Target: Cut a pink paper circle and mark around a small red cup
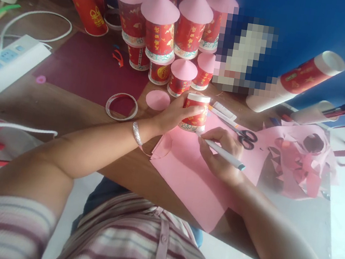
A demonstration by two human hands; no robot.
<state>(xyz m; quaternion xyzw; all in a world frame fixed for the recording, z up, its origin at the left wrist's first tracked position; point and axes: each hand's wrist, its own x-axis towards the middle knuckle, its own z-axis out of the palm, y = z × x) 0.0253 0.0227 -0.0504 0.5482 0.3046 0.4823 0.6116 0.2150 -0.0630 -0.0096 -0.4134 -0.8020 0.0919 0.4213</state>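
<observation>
My left hand [174, 114] is wrapped round a small red paper cup [196, 113] that stands upside down on a pink paper sheet [191, 175]. My right hand [217, 151] pinches a grey pen [225, 154], whose tip touches the sheet at the cup's rim. A silver bracelet [137, 133] sits on my left wrist. A cut pink paper circle [158, 100] lies just left of the cup.
Several red cups topped with pink paper cones [161, 28] are stacked at the back. Black-handled scissors [245, 137] lie right of the cup, a tape ring [122, 107] to its left. Pink scraps [300, 161] lie at right, a power strip [11, 60] at left.
</observation>
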